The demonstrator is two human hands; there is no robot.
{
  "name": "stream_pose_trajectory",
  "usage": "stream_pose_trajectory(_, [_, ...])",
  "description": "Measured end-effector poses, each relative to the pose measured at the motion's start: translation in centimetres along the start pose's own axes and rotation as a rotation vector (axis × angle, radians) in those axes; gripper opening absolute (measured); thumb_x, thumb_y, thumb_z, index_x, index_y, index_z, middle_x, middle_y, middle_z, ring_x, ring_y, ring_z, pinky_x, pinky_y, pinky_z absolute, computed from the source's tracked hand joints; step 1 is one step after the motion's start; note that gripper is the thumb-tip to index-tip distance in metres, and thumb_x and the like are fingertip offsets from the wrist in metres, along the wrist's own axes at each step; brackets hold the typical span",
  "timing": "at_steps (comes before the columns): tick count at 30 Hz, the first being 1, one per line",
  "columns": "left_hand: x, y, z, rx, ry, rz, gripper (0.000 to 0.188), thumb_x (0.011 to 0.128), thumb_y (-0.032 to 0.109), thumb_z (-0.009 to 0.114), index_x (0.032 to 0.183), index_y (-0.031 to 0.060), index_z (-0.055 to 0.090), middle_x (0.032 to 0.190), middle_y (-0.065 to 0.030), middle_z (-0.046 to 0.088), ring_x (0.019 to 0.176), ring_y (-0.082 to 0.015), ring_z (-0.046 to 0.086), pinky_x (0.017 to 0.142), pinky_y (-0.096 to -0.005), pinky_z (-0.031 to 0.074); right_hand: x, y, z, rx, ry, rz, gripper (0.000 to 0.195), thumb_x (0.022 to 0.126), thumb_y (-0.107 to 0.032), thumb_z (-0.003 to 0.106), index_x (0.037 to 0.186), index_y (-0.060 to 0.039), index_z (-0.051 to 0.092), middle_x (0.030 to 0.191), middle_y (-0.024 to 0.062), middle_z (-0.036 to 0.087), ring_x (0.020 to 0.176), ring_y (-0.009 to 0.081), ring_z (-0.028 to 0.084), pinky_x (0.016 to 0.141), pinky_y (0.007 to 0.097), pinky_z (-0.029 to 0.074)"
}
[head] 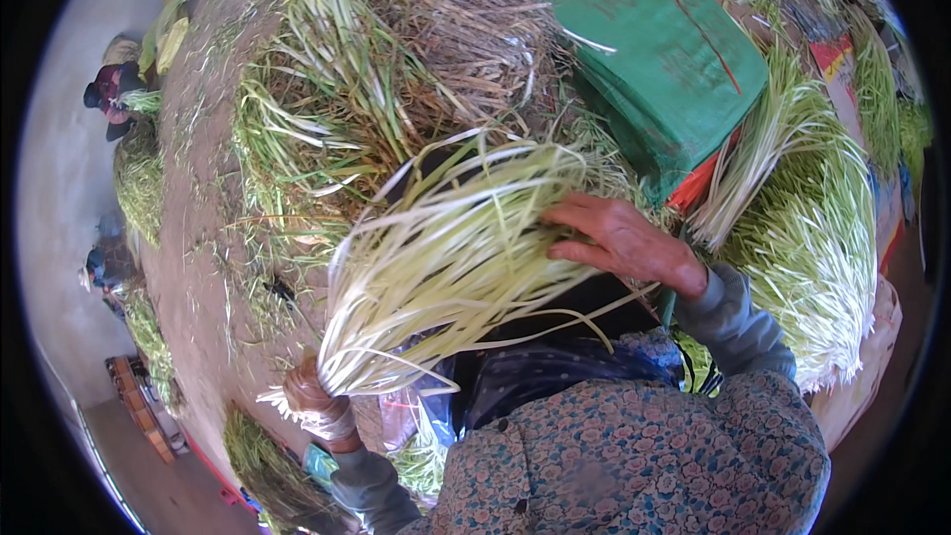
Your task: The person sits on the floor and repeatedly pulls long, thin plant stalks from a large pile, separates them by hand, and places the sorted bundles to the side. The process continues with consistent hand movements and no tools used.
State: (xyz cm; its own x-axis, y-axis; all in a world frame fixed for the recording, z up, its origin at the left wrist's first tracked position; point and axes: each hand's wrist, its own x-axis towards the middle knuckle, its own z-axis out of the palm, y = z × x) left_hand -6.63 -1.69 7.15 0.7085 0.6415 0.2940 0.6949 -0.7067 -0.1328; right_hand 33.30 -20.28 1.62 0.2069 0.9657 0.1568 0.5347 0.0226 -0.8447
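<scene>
My left hand [316, 401] is closed around the white base of a loose bundle of blanched garlic chives [446, 260]. Pale stem ends poke out past that fist, and clear wrapping covers part of the wrist. The bundle fans toward the upper right across my lap, its yellow-green leaves partly blurred. At the leafy end, my right hand [628, 241] touches the leaves with thumb and fingers apart. A few long leaves hang loose below the bundle. Dark blue dotted cloth [572, 371] covers my lap beneath it.
A heap of dry straw and discarded leaves [416, 67] lies ahead. Right of it is a green woven sheet [654, 37], beside a large stack of chives [810, 260]. Leaf scraps litter the floor [200, 253]. Two people [111, 96] work along the far left.
</scene>
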Motion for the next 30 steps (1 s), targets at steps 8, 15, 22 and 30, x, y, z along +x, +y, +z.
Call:
stream_pose_trajectory(8, [-5.2,-4.5,2.7,0.175,-0.237,-0.102,0.037,0.075,0.022,0.064,0.11,0.0095,0.058,0.077,-0.0086,0.052,0.075,-0.029,0.052,0.069,-0.0431,0.041,-5.9,4.9,-5.0,-0.445,-0.065,0.471,0.022,0.085,-0.023,0.06,0.094,-0.0038,0.061,0.072,0.0186,0.061,0.065,0.0343,0.061,0.058,0.0394,0.047])
stream_pose_trajectory(15, [-4.6,-5.1,3.2,0.309,-0.074,-0.046,0.033,0.074,0.027,0.063,0.104,0.0127,0.059,0.073,-0.0063,0.051,0.071,-0.0269,0.052,0.067,-0.041,0.04,2.3,0.6,-5.7,-0.099,0.437,0.166,0.012,0.081,-0.008,0.063,0.09,-0.0003,0.06,0.084,0.0142,0.063,0.071,0.0298,0.062,0.062,0.0358,0.05])
stream_pose_trajectory(22, [-2.7,-4.5,0.9,0.298,0.03,0.057,0.046,0.074,0.029,0.066,0.114,0.0095,0.056,0.08,-0.0056,0.053,0.077,-0.0259,0.053,0.073,-0.042,0.041,10.2,-4.1,-0.2,-0.06,0.13,-0.267,0.014,0.08,-0.009,0.064,0.093,-0.0027,0.061,0.079,0.0121,0.058,0.07,0.032,0.059,0.059,0.0369,0.047])
stream_pose_trajectory(30, [0.7,-3.5,-1.1,0.265,0.133,0.202,0.039,0.073,0.014,0.066,0.109,0.0061,0.054,0.077,-0.0055,0.049,0.071,-0.0253,0.051,0.07,-0.0428,0.044,12.7,-2.2,1.5,-0.247,-0.144,-0.242,0.01,0.08,-0.011,0.062,0.083,-0.0034,0.057,0.07,0.0128,0.058,0.065,0.0337,0.059,0.056,0.0406,0.045])
